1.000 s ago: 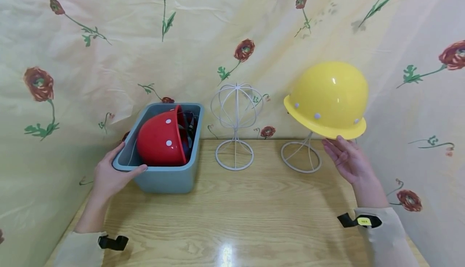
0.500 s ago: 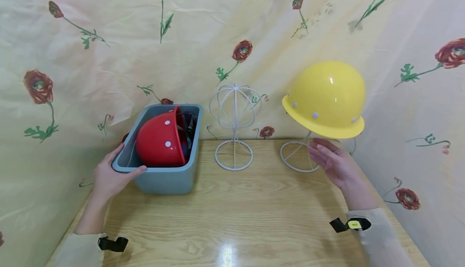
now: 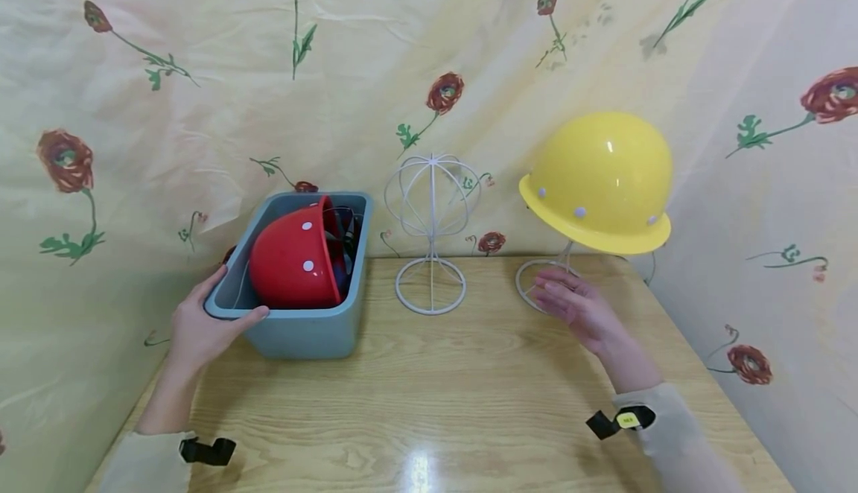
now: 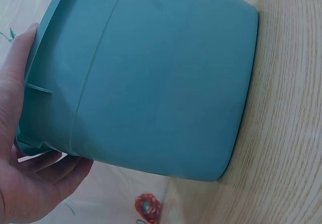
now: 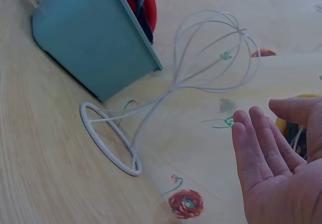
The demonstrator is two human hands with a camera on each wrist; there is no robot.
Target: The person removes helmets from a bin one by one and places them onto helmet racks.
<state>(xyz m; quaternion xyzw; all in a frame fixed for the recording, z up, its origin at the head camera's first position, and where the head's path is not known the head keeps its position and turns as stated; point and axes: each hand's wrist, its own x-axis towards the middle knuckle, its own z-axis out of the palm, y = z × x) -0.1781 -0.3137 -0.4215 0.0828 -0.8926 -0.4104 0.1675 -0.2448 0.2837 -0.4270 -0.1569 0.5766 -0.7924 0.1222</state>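
Note:
My left hand (image 3: 204,327) grips the near left corner of a blue-grey plastic bin (image 3: 302,333); in the left wrist view its thumb and fingers (image 4: 58,173) curl round the rim. Inside the bin a red hard hat (image 3: 291,258) lies on its side, with dark straps partly hidden at its opening. On the right, a yellow hard hat (image 3: 606,184) sits tilted on a white wire stand (image 3: 529,284). My right hand (image 3: 579,310) is below and in front of that hat, apart from it, fingers loosely extended and holding nothing.
A bare white wire stand (image 3: 432,236), also large in the right wrist view, stands between the bin and the yellow hat. Flower-printed cloth (image 3: 355,106) hangs behind the wooden table (image 3: 429,396) and along both sides.
My right hand has come away from the yellow hat's brim and moved left and down. The hat stays on its stand, and my left hand keeps its hold on the bin.

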